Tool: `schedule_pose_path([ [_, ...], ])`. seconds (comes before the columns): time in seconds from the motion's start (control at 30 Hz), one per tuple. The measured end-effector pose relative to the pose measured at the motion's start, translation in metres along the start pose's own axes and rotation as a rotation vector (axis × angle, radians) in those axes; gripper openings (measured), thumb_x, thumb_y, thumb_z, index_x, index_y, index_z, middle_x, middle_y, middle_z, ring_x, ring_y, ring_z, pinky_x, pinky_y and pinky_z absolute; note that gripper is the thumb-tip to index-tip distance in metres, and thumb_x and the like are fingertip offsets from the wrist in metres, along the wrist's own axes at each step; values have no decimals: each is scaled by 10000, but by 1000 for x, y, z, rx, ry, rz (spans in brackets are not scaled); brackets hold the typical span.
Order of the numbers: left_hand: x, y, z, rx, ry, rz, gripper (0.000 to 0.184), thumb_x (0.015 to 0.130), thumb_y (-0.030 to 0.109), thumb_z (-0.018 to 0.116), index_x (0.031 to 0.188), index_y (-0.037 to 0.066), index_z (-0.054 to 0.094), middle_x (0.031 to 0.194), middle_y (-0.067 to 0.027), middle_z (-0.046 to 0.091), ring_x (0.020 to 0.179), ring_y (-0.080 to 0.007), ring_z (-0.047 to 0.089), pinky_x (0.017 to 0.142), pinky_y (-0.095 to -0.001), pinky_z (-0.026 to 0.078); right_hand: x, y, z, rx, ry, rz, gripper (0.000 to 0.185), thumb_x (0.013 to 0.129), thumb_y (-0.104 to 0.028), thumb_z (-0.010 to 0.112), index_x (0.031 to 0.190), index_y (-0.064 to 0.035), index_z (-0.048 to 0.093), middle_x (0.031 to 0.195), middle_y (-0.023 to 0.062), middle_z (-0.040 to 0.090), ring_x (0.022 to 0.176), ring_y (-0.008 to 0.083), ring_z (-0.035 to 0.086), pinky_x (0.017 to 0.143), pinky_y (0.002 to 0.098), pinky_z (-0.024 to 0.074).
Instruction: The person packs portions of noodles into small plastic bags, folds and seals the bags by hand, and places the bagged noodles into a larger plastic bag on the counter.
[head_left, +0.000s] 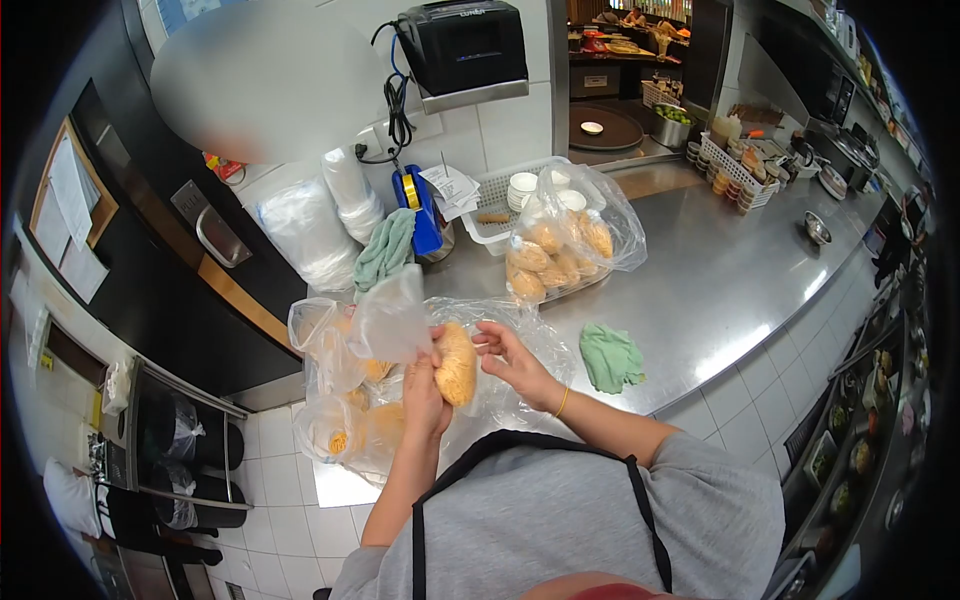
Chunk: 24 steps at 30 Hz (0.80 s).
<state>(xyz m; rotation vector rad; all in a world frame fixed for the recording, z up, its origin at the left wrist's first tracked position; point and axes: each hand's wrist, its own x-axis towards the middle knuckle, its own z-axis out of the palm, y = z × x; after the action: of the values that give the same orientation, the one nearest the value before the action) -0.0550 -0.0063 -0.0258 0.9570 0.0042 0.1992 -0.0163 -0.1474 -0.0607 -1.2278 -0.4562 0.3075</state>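
Note:
My left hand [427, 396] is closed around a clear plastic bag of orange-yellow, finely shredded or crumbly food [456, 362]. The bag's loose top [390, 315] flares up and to the left above that hand. Just right of the filled part, my right hand [517, 367] has its fingers apart, close to the bag; whether a fingertip touches it I cannot tell. Several open plastic bags [345, 430] with similar food stand to the left. Under my hands a clear plastic sheet or large bag [510, 405] lies crumpled on the steel counter [680, 300].
Several filled bags [545, 262] sit in a tray behind, partly under clear plastic. A green cloth [611, 358] lies to the right. At the back left are stacked plastic bags [305, 235], a blue tape dispenser [424, 215] and another cloth [386, 248]. A small metal bowl [817, 228] stands far right.

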Motion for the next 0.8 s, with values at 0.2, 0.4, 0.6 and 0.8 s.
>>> schedule_pose_path([
  [0.2,7,-20,-16,60,22,-36,253,950,296,360,935,63,458,939,-33,478,928,-140,464,799,-290,400,-2,-15,2,-47,-7,-178,625,749,-87,670,1266,-95,320,1166,60,415,1105,161,403,937,326,371],
  [0.4,6,-19,-12,-91,-88,-45,280,951,275,356,1089,42,430,1044,-51,464,1010,-156,459,896,-305,380,7,-24,2,225,-81,196,571,731,-65,683,1197,-81,354,1175,62,419,1103,157,411,948,362,368],
  [0.6,9,-25,-19,-15,28,-61,279,946,252,375,1106,34,443,1049,-52,475,978,-148,467,876,-297,390,1,-17,8,-596,-100,-544,517,690,-47,682,1149,-75,447,1158,92,468,1102,245,447,929,344,373],
  [0.8,17,-41,-68,253,-29,-314,227,905,227,443,1050,64,507,1008,-48,501,895,-166,493,819,-333,419,-6,-23,10,-881,-501,-580,391,676,-81,667,1037,-69,518,1109,99,498,1042,273,483,916,363,379],
])
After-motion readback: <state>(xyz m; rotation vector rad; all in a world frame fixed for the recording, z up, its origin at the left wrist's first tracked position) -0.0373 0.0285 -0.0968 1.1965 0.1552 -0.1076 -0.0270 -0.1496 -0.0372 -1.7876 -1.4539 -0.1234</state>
